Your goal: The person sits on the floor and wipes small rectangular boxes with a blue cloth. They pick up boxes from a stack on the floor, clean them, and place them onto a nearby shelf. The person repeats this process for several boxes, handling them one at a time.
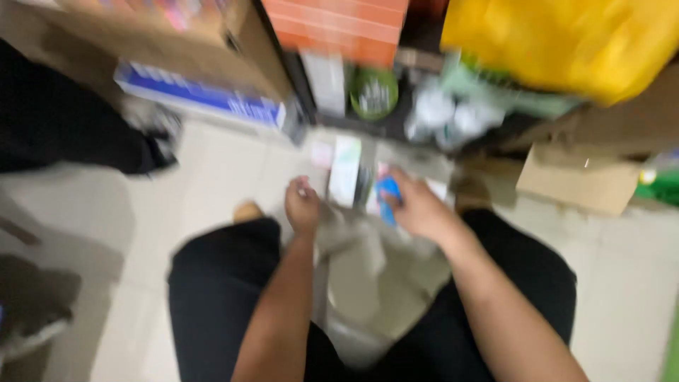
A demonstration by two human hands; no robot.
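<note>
The frame is blurred by motion, so small details are uncertain. The person sits or squats on a tiled floor (212,177), black-trousered knees spread at the bottom of the frame, with both forearms reaching up toward the centre. The left hand (303,205) is curled into a loose fist with the knuckles up; it seems to pinch the rim of a pale bag (357,262) hanging between the knees, probably to keep it open, though the blur leaves the grip unsure. The right hand (417,209) is closed around a small blue packet (387,194), held just above the bag's mouth, wrist bent inward. A white box (345,170) stands just beyond the hands, near centre. Brown cartons (576,177) sit at the right, a blue-and-white box (205,95) at upper left, and a yellow bag (566,35) at upper right.
</note>
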